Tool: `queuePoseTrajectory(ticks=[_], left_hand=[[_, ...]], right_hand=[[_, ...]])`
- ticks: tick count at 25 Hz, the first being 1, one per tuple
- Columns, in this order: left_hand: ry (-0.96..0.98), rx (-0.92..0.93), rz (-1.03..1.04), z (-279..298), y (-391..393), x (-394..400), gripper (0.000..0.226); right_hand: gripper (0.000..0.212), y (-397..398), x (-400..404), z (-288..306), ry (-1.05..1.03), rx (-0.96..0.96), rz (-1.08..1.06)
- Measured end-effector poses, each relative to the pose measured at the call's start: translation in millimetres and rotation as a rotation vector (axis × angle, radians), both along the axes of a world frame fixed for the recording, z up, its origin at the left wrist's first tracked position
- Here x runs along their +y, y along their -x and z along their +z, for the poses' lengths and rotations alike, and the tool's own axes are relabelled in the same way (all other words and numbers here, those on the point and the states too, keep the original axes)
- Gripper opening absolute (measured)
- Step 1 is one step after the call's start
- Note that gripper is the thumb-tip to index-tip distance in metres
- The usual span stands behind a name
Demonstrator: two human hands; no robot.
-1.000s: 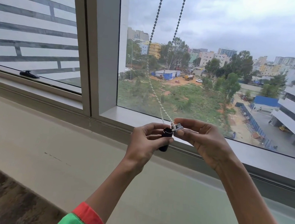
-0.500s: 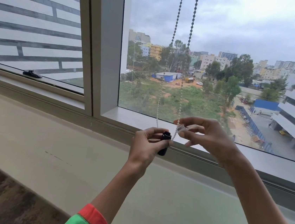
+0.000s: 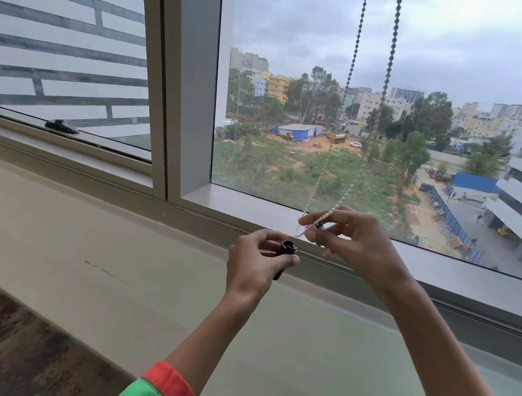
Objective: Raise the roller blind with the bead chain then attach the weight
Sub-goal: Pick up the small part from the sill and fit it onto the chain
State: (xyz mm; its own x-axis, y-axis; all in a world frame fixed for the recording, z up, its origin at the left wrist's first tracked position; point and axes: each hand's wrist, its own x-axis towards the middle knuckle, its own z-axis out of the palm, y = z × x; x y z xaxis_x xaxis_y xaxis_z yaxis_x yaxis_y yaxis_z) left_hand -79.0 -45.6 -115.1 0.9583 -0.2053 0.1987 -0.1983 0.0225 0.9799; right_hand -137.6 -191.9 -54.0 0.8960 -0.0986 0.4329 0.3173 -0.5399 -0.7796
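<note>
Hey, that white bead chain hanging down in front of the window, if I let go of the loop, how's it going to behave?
Probably floppy: the white bead chain bends sharply and droops into a small loop where the right hand pinches it. It likely swings back toward vertical, since both strands hang freely from above. It seems light, as fingertips alone hold it. The black cylindrical weight sits apart in the left hand.

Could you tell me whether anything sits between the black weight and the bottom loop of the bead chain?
Nothing visible does. The left hand holds the black weight with its open end up; the right hand pinches the bead chain loop just above and to the right, open air between.
</note>
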Motion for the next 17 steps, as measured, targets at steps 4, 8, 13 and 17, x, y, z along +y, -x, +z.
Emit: queuePoseTrajectory(ticks=[4, 8, 13, 17], left_hand=[[-0.039, 0.009, 0.044, -3.0, 4.9, -2.2, 0.039], [-0.044, -0.002, 0.063, -2.8, 8.1, -5.2, 0.047], [0.013, -0.004, 0.036, -0.5, 15.7, -8.3, 0.055], [0.026, -0.087, 0.083, -0.7, 22.4, -8.7, 0.052]], right_hand=[[0.009, 8.3, 5.0, -0.7, 0.015, 0.02, 0.045], [0.011, 15.1, 8.4, -3.0, 0.016, 0.04, 0.087], [0.012, 18.9, 8.6, -6.8, -0.017, 0.061, 0.135], [0.013, 21.4, 12.2, -5.8, -0.032, 0.058, 0.154]])
